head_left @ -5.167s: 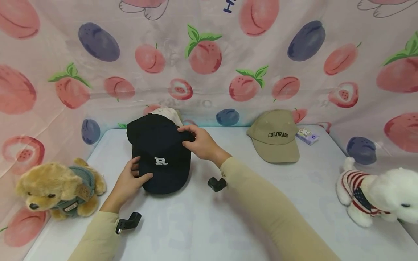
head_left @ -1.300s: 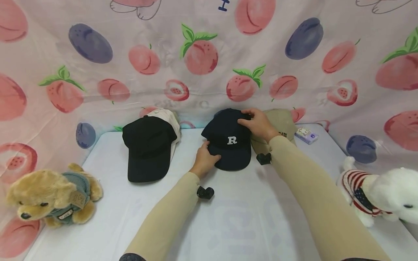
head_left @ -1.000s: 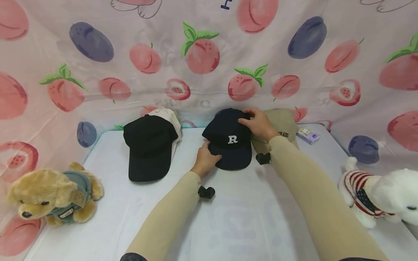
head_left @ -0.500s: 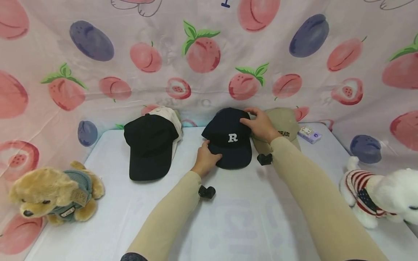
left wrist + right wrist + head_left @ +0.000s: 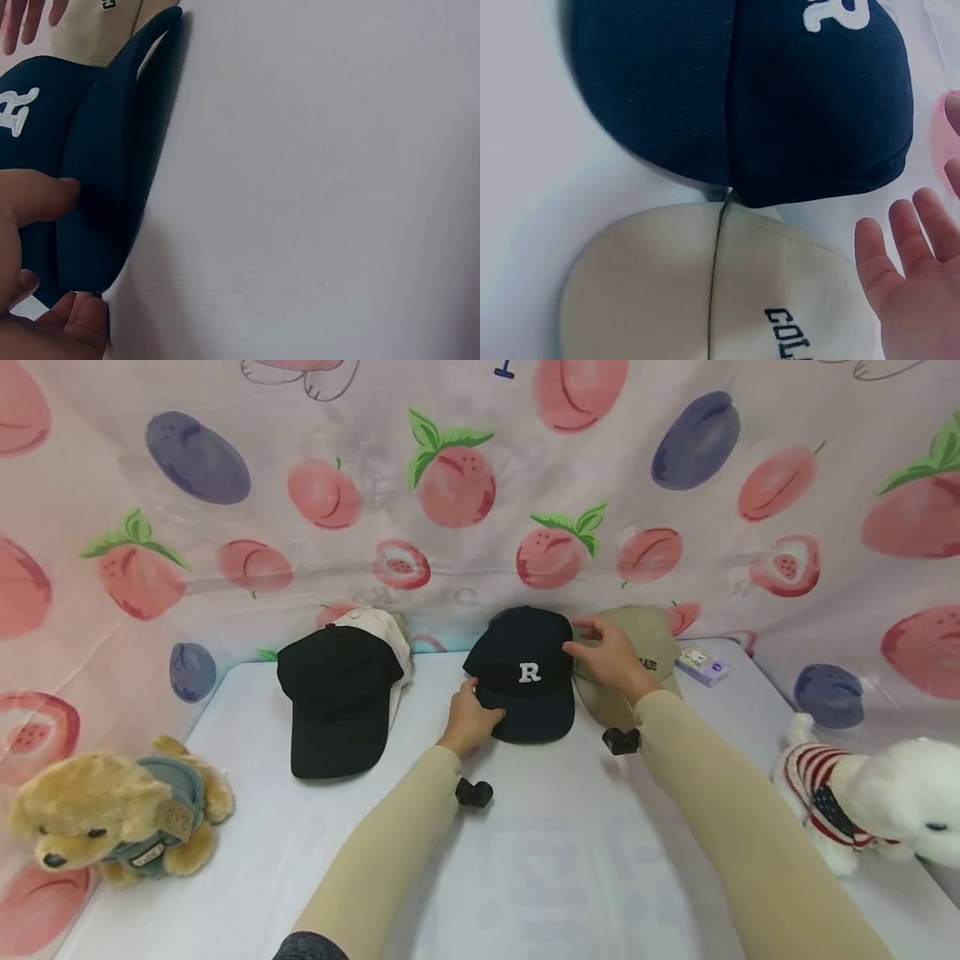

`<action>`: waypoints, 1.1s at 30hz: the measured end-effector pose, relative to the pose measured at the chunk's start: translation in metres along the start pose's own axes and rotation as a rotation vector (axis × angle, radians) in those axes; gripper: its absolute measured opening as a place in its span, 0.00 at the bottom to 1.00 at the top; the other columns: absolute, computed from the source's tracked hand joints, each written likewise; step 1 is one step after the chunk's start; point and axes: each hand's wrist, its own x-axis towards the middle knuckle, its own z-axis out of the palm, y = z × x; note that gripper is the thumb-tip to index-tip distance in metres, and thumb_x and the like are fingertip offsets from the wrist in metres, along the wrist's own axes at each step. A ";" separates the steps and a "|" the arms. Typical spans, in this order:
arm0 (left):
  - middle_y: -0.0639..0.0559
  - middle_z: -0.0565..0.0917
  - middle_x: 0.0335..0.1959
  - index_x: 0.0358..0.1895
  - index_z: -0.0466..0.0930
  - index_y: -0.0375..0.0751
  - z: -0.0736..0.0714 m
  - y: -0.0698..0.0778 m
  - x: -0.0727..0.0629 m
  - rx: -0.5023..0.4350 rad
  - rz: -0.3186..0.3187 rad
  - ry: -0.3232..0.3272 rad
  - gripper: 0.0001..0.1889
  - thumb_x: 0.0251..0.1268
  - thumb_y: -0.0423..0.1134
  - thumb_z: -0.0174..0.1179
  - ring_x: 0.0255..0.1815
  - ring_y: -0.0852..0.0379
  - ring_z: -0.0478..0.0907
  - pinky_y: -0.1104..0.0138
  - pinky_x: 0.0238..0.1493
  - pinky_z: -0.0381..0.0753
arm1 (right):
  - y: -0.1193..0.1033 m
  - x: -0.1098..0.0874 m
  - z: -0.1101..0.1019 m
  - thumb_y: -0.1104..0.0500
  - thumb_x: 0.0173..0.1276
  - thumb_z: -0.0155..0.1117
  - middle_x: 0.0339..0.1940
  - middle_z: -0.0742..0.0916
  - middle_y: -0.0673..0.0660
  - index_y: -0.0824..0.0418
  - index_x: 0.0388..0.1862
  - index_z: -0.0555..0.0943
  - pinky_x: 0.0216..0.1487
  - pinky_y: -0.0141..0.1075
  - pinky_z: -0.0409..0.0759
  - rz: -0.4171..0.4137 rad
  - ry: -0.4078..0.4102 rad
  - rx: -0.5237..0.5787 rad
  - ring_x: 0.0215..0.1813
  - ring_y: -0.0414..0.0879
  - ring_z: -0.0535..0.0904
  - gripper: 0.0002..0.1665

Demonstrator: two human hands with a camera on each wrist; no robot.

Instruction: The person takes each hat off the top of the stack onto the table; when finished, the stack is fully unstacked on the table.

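A navy baseball cap (image 5: 528,672) with a white R sits on the table towards the back, brim facing forward. My left hand (image 5: 468,720) pinches the near left edge of its brim. In the left wrist view the thumb (image 5: 45,196) lies on top of the brim and the fingers curl at its edge. My right hand (image 5: 611,653) is off the cap, its fingers spread just right of the crown. Behind that hand stands a tan cap (image 5: 660,635) lettered COLORADO, partly covered in the head view. In the right wrist view the two caps sit side by side.
At the left, a black cap (image 5: 341,693) leans over a white cap (image 5: 382,625). A brown plush dog (image 5: 112,810) is at the left edge, a white plush dog (image 5: 862,802) at the right. A small purple packet (image 5: 701,666) lies at the back right, before a fruit-print curtain (image 5: 465,560).
The navy cap has gone from in front of the black cap, rightward to beside the tan one. In the last half second my right hand has let go of its crown and drawn slightly right.
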 end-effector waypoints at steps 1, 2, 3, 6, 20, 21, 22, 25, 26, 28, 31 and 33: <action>0.32 0.66 0.69 0.76 0.56 0.33 -0.001 -0.001 0.000 -0.002 0.006 0.000 0.41 0.64 0.38 0.67 0.71 0.41 0.63 0.55 0.71 0.62 | 0.000 -0.003 -0.001 0.57 0.71 0.66 0.70 0.73 0.67 0.67 0.71 0.70 0.67 0.53 0.68 -0.003 0.000 0.000 0.71 0.59 0.67 0.32; 0.32 0.66 0.69 0.76 0.56 0.33 -0.002 -0.001 0.000 -0.007 0.011 -0.001 0.41 0.64 0.38 0.67 0.71 0.41 0.63 0.55 0.71 0.63 | 0.001 -0.005 -0.002 0.58 0.71 0.66 0.70 0.73 0.67 0.67 0.71 0.71 0.67 0.53 0.68 -0.005 0.002 -0.001 0.71 0.59 0.67 0.32; 0.32 0.67 0.69 0.76 0.56 0.33 -0.003 -0.001 -0.001 -0.015 0.014 -0.004 0.41 0.64 0.39 0.67 0.71 0.41 0.64 0.54 0.70 0.63 | 0.002 -0.008 -0.003 0.57 0.71 0.66 0.70 0.73 0.67 0.66 0.71 0.71 0.67 0.53 0.68 -0.006 0.002 -0.005 0.71 0.59 0.67 0.32; 0.31 0.66 0.69 0.76 0.55 0.32 -0.010 0.000 -0.004 -0.041 0.032 -0.018 0.42 0.64 0.39 0.67 0.71 0.40 0.63 0.53 0.70 0.64 | 0.002 -0.016 -0.005 0.57 0.71 0.66 0.69 0.74 0.68 0.65 0.70 0.71 0.68 0.54 0.66 -0.018 0.003 -0.011 0.71 0.59 0.67 0.32; 0.34 0.65 0.71 0.77 0.56 0.38 -0.049 0.003 -0.028 0.032 0.071 -0.039 0.43 0.62 0.42 0.70 0.70 0.39 0.65 0.50 0.67 0.68 | 0.006 -0.051 -0.010 0.60 0.71 0.65 0.68 0.74 0.69 0.69 0.70 0.70 0.68 0.57 0.65 -0.065 -0.047 -0.025 0.68 0.63 0.70 0.31; 0.34 0.64 0.71 0.77 0.56 0.39 -0.052 0.002 -0.030 0.030 0.079 -0.040 0.44 0.62 0.41 0.70 0.70 0.39 0.65 0.50 0.67 0.68 | 0.005 -0.053 -0.010 0.60 0.71 0.65 0.68 0.74 0.69 0.69 0.70 0.69 0.68 0.57 0.66 -0.062 -0.052 -0.031 0.68 0.63 0.70 0.32; 0.34 0.64 0.72 0.77 0.56 0.39 -0.055 0.001 -0.032 0.028 0.086 -0.042 0.44 0.62 0.41 0.70 0.70 0.38 0.65 0.50 0.67 0.68 | 0.005 -0.055 -0.010 0.59 0.71 0.65 0.68 0.74 0.69 0.69 0.70 0.69 0.67 0.57 0.67 -0.054 -0.056 -0.043 0.68 0.63 0.70 0.32; 0.34 0.63 0.73 0.77 0.55 0.39 -0.065 -0.003 -0.038 0.023 0.110 -0.055 0.44 0.62 0.42 0.69 0.72 0.39 0.63 0.49 0.68 0.66 | 0.004 -0.060 -0.009 0.57 0.72 0.65 0.68 0.74 0.69 0.67 0.71 0.69 0.66 0.57 0.68 -0.031 -0.070 -0.075 0.68 0.63 0.71 0.32; 0.35 0.63 0.73 0.77 0.55 0.39 -0.068 -0.004 -0.040 0.022 0.118 -0.058 0.44 0.62 0.42 0.69 0.72 0.39 0.63 0.50 0.69 0.66 | 0.004 -0.062 -0.008 0.56 0.72 0.65 0.68 0.74 0.69 0.67 0.71 0.69 0.66 0.57 0.68 -0.028 -0.073 -0.080 0.68 0.63 0.71 0.33; 0.36 0.62 0.74 0.77 0.55 0.38 -0.075 -0.006 -0.045 0.022 0.133 -0.060 0.44 0.62 0.43 0.69 0.73 0.40 0.62 0.50 0.69 0.65 | 0.003 -0.065 -0.006 0.55 0.72 0.64 0.68 0.74 0.68 0.66 0.71 0.69 0.66 0.57 0.69 -0.023 -0.076 -0.083 0.68 0.63 0.71 0.33; 0.38 0.62 0.75 0.77 0.55 0.38 -0.085 -0.009 -0.052 0.034 0.156 -0.055 0.44 0.62 0.43 0.69 0.73 0.40 0.61 0.49 0.69 0.65 | 0.001 -0.069 -0.004 0.56 0.72 0.65 0.67 0.75 0.68 0.67 0.70 0.69 0.66 0.56 0.70 -0.036 -0.073 -0.067 0.68 0.63 0.71 0.32; 0.39 0.62 0.75 0.77 0.55 0.38 -0.092 -0.011 -0.057 0.049 0.169 -0.047 0.44 0.62 0.43 0.69 0.73 0.40 0.61 0.48 0.69 0.65 | -0.001 -0.072 -0.002 0.56 0.72 0.65 0.67 0.75 0.68 0.67 0.70 0.70 0.65 0.56 0.70 -0.053 -0.076 -0.058 0.68 0.62 0.71 0.32</action>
